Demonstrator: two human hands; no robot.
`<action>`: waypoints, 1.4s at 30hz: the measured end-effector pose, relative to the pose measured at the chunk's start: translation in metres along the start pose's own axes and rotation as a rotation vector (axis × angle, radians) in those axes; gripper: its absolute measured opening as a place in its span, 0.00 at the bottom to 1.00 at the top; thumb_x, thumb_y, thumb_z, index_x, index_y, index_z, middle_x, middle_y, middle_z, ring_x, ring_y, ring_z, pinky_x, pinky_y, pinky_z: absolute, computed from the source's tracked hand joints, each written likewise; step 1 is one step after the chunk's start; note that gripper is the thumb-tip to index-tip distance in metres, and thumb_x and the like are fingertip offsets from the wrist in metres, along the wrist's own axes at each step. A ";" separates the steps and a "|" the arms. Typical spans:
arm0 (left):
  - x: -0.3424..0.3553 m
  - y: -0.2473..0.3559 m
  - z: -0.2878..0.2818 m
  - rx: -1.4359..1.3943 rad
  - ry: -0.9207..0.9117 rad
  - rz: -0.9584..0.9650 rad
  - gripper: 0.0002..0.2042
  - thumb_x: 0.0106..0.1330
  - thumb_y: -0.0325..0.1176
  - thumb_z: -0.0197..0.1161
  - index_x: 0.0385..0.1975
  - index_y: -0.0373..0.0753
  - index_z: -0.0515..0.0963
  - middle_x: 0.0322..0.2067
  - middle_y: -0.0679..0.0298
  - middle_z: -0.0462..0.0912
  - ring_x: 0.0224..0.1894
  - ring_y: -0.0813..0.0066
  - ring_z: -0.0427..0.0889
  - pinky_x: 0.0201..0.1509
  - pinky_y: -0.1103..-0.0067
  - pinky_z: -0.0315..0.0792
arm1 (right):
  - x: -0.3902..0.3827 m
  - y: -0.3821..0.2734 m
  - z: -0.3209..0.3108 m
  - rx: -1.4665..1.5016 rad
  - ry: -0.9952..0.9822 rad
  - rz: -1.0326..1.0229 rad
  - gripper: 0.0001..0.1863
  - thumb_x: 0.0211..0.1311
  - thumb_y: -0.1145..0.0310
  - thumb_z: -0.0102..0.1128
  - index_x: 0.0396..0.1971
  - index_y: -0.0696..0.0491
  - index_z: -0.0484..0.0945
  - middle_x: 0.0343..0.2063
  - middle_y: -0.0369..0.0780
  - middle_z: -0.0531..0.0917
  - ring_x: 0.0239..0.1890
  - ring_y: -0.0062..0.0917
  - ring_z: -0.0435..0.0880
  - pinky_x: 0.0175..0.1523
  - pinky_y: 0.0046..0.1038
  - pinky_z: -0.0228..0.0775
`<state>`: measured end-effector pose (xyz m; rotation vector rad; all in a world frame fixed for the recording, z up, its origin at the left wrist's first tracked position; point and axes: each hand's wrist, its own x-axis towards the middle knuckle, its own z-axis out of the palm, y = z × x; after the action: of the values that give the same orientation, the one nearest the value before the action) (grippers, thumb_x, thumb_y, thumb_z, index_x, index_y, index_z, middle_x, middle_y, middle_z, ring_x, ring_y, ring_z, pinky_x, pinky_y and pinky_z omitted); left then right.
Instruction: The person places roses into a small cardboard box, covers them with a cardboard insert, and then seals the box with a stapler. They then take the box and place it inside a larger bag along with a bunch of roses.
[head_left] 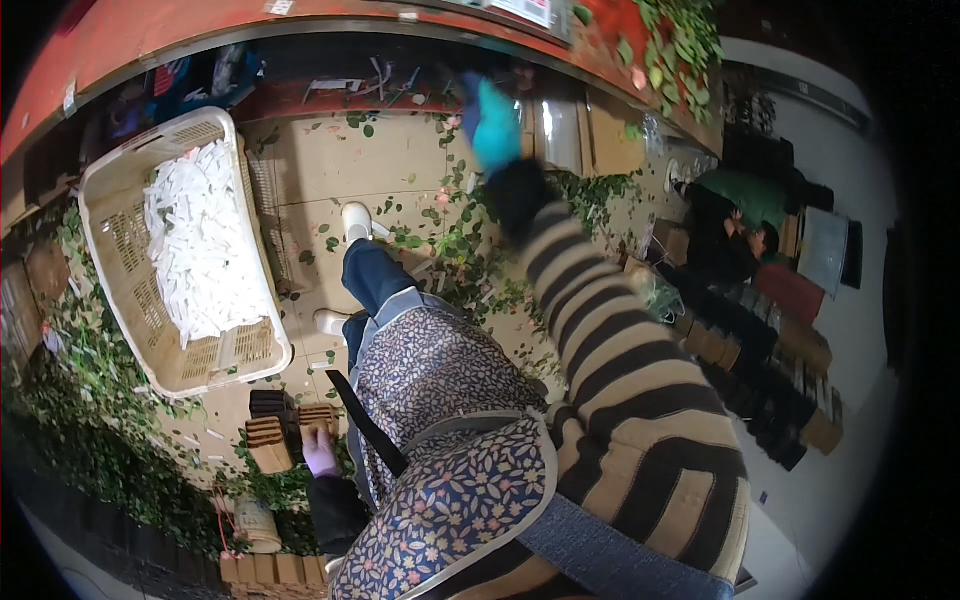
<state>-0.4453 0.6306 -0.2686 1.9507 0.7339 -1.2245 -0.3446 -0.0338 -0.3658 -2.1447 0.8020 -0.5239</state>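
My right hand (pixel 492 125), in a teal glove, reaches forward under the edge of the red table (pixel 330 22). Motion smears its fingers, and whether they hold anything is not visible. Low on the left, my left hand (pixel 320 452) wears a lilac glove. Its fingers are closed at the near end of a brown ridged block (pixel 318 413). Beside that sit another brown ridged block (pixel 268 446) and a dark one (pixel 268 403). Farther forward on the left, a cream plastic basket (pixel 262 350) holds a heap of small white strips (pixel 205 240).
Cut leafy stems (pixel 470 250) with a few pink flowers litter the tiled floor around my shoes. More greenery (pixel 90 430) lies in piles along the left. Rows of dark and brown bundles (pixel 750 340) stand at right, near another person (pixel 730 235). A pale bucket (pixel 258 525) stands at lower left.
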 end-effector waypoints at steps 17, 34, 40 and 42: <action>-0.105 0.252 0.052 1.518 -0.149 1.027 0.24 0.60 0.31 0.59 0.59 0.39 0.72 0.42 0.46 0.81 0.41 0.46 0.82 0.44 0.59 0.76 | -0.359 -0.229 0.068 0.631 -0.513 0.409 0.32 0.58 0.54 0.68 0.57 0.56 0.73 0.50 0.53 0.81 0.53 0.46 0.80 0.56 0.36 0.73; -0.242 0.483 0.106 0.052 -0.369 1.288 0.15 0.73 0.33 0.57 0.54 0.31 0.76 0.43 0.64 0.84 0.43 0.79 0.77 0.51 0.79 0.72 | 0.089 -0.355 -0.279 -0.371 0.423 -0.754 0.25 0.56 0.68 0.67 0.56 0.55 0.76 0.55 0.49 0.78 0.57 0.46 0.76 0.59 0.40 0.71; -0.226 0.582 0.151 -0.307 -0.699 0.913 0.19 0.73 0.37 0.55 0.59 0.35 0.71 0.48 0.62 0.81 0.46 0.73 0.83 0.42 0.78 0.81 | 0.281 -0.287 -0.244 -0.397 -0.321 -0.744 0.21 0.64 0.58 0.58 0.54 0.51 0.78 0.54 0.47 0.79 0.56 0.43 0.77 0.62 0.39 0.69; -0.237 0.603 0.150 -0.399 -0.772 0.794 0.20 0.74 0.38 0.54 0.61 0.34 0.69 0.50 0.60 0.80 0.47 0.71 0.83 0.44 0.76 0.81 | 0.310 -0.263 -0.213 -0.364 -0.604 -0.717 0.19 0.64 0.58 0.58 0.51 0.52 0.79 0.50 0.46 0.81 0.52 0.42 0.79 0.59 0.38 0.71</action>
<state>-0.1537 0.1337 0.0643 1.0946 -0.1914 -1.0677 -0.1498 -0.2264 0.0028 -2.7030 -0.2484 -0.0396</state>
